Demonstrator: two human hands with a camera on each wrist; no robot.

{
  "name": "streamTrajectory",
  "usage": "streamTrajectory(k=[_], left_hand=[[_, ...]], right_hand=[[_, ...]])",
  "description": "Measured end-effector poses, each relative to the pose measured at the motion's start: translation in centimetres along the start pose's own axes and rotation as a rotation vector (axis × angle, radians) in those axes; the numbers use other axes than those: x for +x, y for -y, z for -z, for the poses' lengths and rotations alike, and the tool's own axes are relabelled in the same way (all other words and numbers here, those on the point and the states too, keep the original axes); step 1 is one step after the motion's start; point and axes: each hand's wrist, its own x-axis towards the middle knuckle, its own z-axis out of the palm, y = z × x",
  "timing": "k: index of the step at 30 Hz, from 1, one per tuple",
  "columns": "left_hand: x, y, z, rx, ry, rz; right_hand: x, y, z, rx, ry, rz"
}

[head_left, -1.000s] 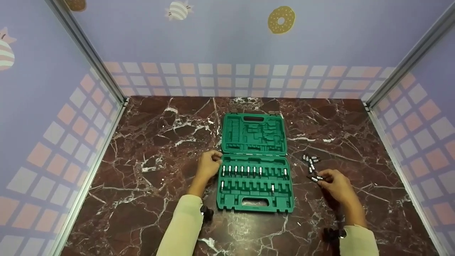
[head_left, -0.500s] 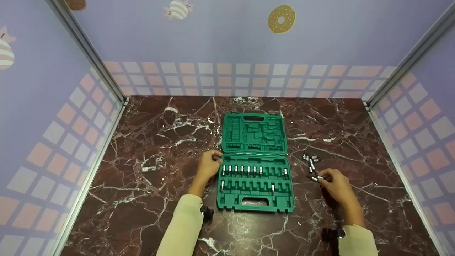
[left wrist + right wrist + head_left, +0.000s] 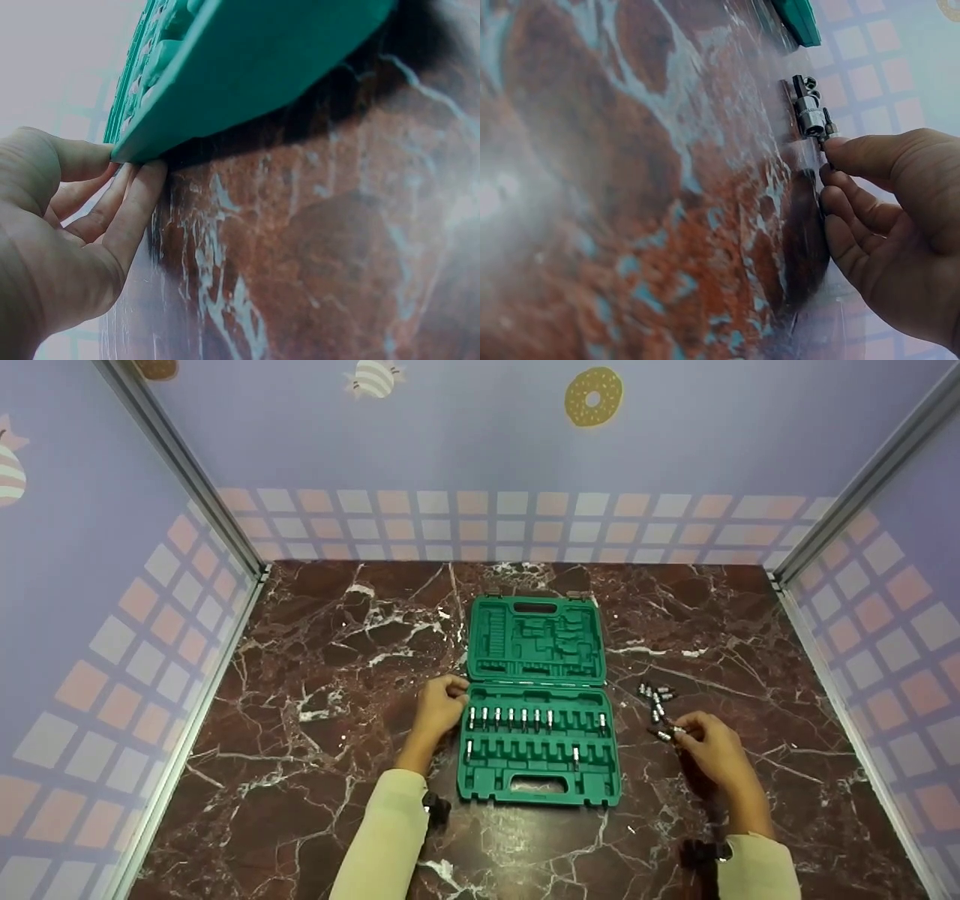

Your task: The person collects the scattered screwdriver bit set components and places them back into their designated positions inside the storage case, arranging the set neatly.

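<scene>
A green socket case lies unfolded on the marbled tabletop, its moulded lid toward the back wall. Several chrome bit sockets stand in the upper row of slots; two more sit in the lower row. My left hand holds the case's left edge near the hinge, thumb on top and fingers below. Right of the case, my right hand pinches a small bit socket between thumb and fingertips. Another bit socket lies just beside it in the right wrist view.
Several loose bit sockets form a small pile beyond my right hand. Patterned panels enclose the table at the back and both sides.
My right hand has shifted very slightly forward at the bit socket. The left hand and the case stay in place.
</scene>
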Motion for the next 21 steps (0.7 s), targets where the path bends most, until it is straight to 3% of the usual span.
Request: streamTrajectory(k=[15,21], left_hand=[[0.0,-0.2,0.0,0.018,0.003,0.012],[0.0,-0.2,0.0,0.005,0.004,0.011]], right_hand=[[0.1,1.8,0.1,0.068,-0.047,0.028],[0.8,2.8,-0.6,0.150,-0.057,0.072]])
